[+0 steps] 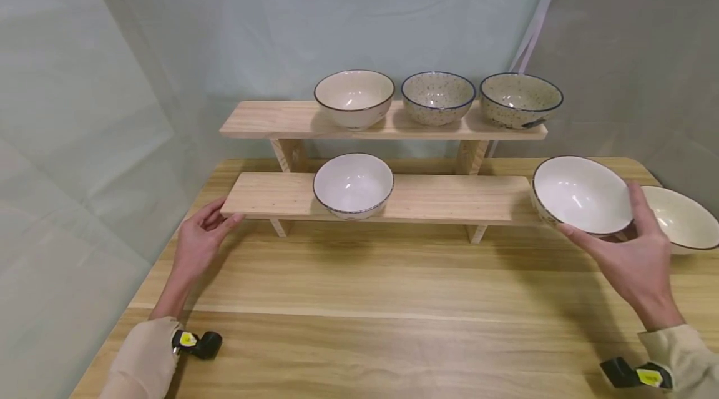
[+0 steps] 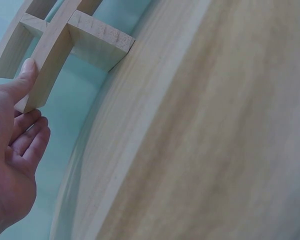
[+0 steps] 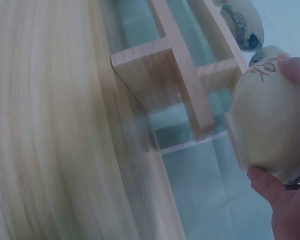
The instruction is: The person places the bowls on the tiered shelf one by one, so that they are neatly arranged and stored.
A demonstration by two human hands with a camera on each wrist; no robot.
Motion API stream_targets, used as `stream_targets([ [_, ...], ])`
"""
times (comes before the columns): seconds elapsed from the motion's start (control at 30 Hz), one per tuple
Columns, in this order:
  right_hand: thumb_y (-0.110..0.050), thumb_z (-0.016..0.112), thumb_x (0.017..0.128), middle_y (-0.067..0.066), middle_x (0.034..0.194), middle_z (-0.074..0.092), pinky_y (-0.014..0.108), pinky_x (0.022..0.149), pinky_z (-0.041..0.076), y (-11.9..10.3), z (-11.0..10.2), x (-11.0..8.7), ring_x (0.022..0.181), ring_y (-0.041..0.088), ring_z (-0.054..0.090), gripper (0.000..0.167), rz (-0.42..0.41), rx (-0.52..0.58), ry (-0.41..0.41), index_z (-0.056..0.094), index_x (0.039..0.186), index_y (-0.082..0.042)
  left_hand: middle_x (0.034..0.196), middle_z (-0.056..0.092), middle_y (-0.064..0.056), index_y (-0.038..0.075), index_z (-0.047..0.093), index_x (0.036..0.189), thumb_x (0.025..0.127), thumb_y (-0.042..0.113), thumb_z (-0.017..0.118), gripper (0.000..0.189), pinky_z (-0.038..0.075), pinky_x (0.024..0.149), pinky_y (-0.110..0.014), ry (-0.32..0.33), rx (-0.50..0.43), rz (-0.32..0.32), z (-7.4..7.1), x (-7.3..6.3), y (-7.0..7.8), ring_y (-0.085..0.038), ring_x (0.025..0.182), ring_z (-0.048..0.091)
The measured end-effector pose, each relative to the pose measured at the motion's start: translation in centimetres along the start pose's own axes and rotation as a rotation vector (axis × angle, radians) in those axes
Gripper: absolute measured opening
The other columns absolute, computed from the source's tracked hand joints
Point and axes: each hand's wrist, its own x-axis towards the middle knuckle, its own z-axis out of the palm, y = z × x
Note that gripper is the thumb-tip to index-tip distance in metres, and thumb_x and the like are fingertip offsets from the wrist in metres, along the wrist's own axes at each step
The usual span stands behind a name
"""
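Observation:
In the head view my left hand (image 1: pixel 198 241) pinches the left end of the lower board of a two-tier wooden shelf (image 1: pixel 269 196). The left wrist view shows the thumb on the board's edge and the other fingers curled below. At the shelf's right end my right hand (image 1: pixel 637 261) holds a white bowl (image 1: pixel 581 193) with a dark rim, thumb and fingers spread around its side. Its rounded outside and a painted plant pattern show in the right wrist view, where the bowl (image 3: pixel 267 125) is beside the lower board's end. Another white bowl (image 1: pixel 354 183) sits on the lower board.
On the upper board (image 1: pixel 269 119) stand a cream bowl (image 1: pixel 355 99) and two speckled bowls with blue rims, one in the middle (image 1: pixel 438 98) and one at the right (image 1: pixel 519 99). A further cream bowl (image 1: pixel 688 218) is on the wooden table (image 1: pixel 359 324), behind my right hand.

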Motion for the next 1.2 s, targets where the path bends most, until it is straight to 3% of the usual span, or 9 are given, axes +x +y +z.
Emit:
stream_targets([
  [0.17,-0.002,0.087,0.081,0.024,0.163,0.029,0.003,0.087,0.042,-0.2,0.4,0.0,0.124,0.01,0.051,0.108,-0.028,-0.003,-0.023,0.023,0.166,-0.019,0.144,0.053,-0.031,-0.004,0.044,0.154,0.101,0.026,0.071,0.067,0.049,0.085,-0.009,-0.004,-0.007,-0.003,0.0,-0.1,0.1,0.009,0.107,0.058],
  [0.5,0.003,0.088,0.076,0.025,0.156,0.038,0.004,0.083,0.045,-0.7,1.4,-0.2,0.111,0.003,0.055,0.108,-0.078,0.033,-0.021,0.029,0.164,-0.017,0.144,0.053,-0.032,-0.005,0.043,0.154,0.101,0.026,0.071,0.067,0.049,0.085,-0.009,-0.004,-0.012,-0.002,0.0,-0.2,0.4,0.009,0.107,0.058],
  [0.9,0.004,0.086,0.079,0.019,0.167,0.026,0.005,0.087,0.045,-1.0,2.2,-0.1,0.124,0.012,0.053,0.106,-0.099,0.065,-0.069,0.025,0.165,-0.01,0.143,0.054,-0.031,-0.004,0.044,0.154,0.102,0.027,0.071,0.067,0.049,0.084,-0.008,-0.006,0.003,0.007,0.1,-0.2,0.3,0.009,0.106,0.058],
  [1.2,0.007,0.086,0.078,0.022,0.164,0.026,0.007,0.085,0.047,-1.5,3.1,-0.2,0.117,0.01,0.056,0.108,-0.094,0.098,-0.106,0.024,0.165,-0.011,0.143,0.054,-0.031,-0.004,0.043,0.154,0.102,0.027,0.07,0.067,0.049,0.085,-0.008,-0.013,0.001,0.005,0.0,-0.2,0.3,0.009,0.107,0.058],
])
